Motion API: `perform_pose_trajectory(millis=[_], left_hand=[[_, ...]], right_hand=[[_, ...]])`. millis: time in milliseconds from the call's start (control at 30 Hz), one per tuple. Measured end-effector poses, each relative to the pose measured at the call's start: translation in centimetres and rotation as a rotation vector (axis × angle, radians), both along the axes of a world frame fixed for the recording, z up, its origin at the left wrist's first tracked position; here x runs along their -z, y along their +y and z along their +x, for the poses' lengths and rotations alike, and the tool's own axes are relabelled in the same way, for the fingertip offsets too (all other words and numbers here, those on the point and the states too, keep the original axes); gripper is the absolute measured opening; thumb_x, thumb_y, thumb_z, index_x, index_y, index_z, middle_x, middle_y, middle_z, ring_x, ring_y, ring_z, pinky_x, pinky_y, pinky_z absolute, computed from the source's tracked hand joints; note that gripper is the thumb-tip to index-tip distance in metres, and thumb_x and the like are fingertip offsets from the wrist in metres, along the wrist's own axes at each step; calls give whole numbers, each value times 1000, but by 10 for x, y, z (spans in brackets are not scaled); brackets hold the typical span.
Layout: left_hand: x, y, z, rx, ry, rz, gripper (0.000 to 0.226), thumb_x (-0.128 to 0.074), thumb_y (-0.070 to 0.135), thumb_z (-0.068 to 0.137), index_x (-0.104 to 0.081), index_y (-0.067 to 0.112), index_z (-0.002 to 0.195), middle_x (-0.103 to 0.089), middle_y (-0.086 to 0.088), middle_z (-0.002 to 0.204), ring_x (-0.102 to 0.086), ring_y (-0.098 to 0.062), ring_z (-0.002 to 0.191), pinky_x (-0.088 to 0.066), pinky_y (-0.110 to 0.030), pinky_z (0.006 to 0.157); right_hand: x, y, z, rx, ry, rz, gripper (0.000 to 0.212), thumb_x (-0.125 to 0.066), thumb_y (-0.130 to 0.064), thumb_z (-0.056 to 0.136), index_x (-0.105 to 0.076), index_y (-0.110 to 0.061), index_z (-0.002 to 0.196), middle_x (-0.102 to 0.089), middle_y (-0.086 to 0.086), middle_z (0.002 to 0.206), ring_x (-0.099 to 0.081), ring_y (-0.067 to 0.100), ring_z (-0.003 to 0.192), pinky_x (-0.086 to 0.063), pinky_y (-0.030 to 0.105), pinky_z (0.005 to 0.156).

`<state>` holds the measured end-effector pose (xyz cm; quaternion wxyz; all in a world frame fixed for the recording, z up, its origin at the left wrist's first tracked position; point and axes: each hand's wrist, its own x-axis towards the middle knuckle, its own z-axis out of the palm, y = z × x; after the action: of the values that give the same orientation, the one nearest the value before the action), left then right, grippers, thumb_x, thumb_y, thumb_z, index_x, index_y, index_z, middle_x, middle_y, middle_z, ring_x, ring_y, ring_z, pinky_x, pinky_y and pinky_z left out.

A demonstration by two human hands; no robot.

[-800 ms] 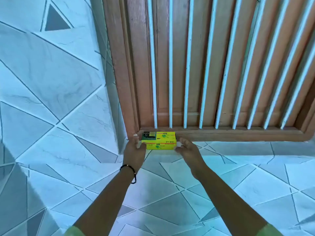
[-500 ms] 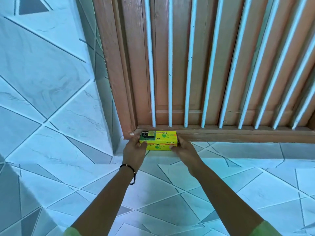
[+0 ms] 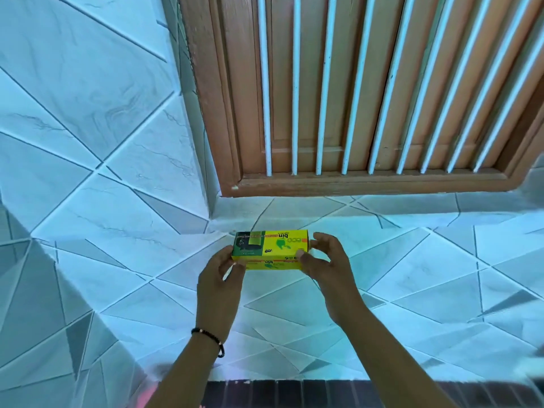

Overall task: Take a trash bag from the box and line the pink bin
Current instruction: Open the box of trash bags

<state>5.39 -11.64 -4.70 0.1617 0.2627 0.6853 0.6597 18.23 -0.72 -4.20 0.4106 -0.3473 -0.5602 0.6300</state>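
One yellow and green cardboard box [image 3: 270, 250] of bin bags is in view, near the middle of the scene. Two bare hands are on it: the left hand [image 3: 219, 285] at its left end and the right hand [image 3: 325, 265] at its right end. One black beaded bracelet [image 3: 209, 338] circles the left wrist. On the far side stands one brown wooden window frame [image 3: 368, 184], with ten white vertical bars [image 3: 295, 113] countable across it.
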Motion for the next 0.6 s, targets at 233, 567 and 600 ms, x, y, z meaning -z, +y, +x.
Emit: perform_pose_trajectory(millis=[233, 567, 600], left_hand=[[29, -87, 25, 23, -134, 21, 35, -59, 4, 85, -57, 26, 111, -64, -3, 116, -56, -22, 118, -44, -42, 103], [35, -139, 77, 199, -928, 339, 50, -57, 20, 87, -37, 15, 132, -59, -15, 105, -69, -25, 73, -58, -45, 73], [37, -140, 78, 170, -941, 361, 53, -59, 17, 86, -36, 13, 133, -60, -15, 106, -69, -23, 75, -59, -44, 69]], right_hand=[[22, -94, 30, 12, -97, -30, 44, -80, -23, 69, -64, -18, 110, -64, 6, 113, -67, 30, 94, -54, 46, 89], [36, -180, 51, -3, -257, 321, 42, -74, -31, 68, -55, -40, 105, -54, -7, 108, -58, 1, 95, -48, 12, 74], [36, -181, 54, -46, -303, 377, 43, -70, -35, 68, -54, -41, 107, -54, -8, 108, -57, -1, 97, -46, 9, 74]])
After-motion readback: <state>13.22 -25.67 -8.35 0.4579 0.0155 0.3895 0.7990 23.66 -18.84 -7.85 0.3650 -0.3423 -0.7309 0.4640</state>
